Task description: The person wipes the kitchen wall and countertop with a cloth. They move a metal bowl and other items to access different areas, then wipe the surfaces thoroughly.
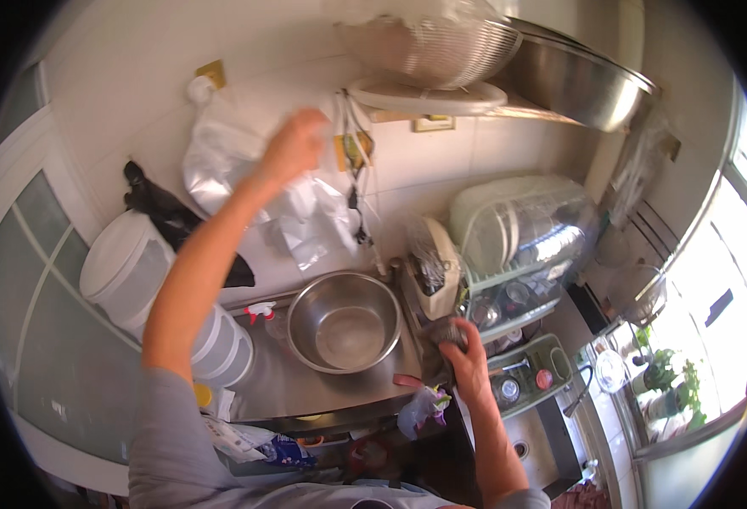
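Observation:
My left hand (297, 140) is raised before the tiled wall, beside white plastic bags (221, 159) hanging from a hook and to the left of dangling cords (353, 159). It is blurred and its fingers look curled; whether it grips anything cannot be made out. Lower right, my right hand (467, 350) holds a dark cloth (436, 356) near the edge of the stainless steel counter. A round steel basin (351, 337) stands on that counter between the arms, with a red-and-white spray bottle (262, 312) at its left.
A covered dish rack (513, 235) and a beige container (440, 286) stand right of the basin. Beyond my right forearm are a green basket (555, 375) and a sink (542, 439). Stacked white bins (119, 261) stand left. Overhead, a shelf holds a colander (462, 51) and a large steel basin (577, 76).

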`<state>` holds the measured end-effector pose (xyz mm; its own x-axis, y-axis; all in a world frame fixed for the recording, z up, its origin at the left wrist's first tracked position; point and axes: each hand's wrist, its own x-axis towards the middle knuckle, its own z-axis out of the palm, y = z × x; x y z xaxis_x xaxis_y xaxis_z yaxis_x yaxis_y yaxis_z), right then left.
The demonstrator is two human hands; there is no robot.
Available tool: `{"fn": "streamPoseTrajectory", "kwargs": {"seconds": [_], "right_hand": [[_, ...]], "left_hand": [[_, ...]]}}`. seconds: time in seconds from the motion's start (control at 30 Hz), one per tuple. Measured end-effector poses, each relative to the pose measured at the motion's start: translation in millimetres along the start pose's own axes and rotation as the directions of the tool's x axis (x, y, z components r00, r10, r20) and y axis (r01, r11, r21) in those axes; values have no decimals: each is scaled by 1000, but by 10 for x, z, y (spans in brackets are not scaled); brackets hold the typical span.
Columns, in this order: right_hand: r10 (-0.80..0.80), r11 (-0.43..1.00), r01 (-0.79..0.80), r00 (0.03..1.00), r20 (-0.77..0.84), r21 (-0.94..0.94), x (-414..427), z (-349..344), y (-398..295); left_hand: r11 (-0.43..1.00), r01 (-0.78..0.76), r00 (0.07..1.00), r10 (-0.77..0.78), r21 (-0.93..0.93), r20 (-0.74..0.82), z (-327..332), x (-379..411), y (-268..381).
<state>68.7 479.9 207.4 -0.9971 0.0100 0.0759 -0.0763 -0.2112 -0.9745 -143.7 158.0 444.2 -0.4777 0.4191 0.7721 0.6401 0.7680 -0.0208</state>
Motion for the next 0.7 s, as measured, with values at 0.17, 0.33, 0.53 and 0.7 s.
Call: {"fn": "streamPoseTrajectory", "kwargs": {"seconds": [0.17, 0.33, 0.53, 0.7], "right_hand": [[-235, 946, 233, 972, 19, -227, 724, 4, -656], [-366, 924, 360, 930, -28, -127, 1723, 117, -856], [-302, 948, 308, 949, -88, 77, 3023, 336, -685], [-421, 905, 352, 825, -377, -240, 3601, 531, -677]], "left_hand": [[825, 195, 950, -26, 530, -310, 13, 860, -741], [661, 281, 846, 171, 696, -504, 487, 1033, -837], [473, 343, 878, 145, 811, -455, 542, 1003, -826], [452, 367, 892, 76, 813, -445, 558, 985, -868]]}}
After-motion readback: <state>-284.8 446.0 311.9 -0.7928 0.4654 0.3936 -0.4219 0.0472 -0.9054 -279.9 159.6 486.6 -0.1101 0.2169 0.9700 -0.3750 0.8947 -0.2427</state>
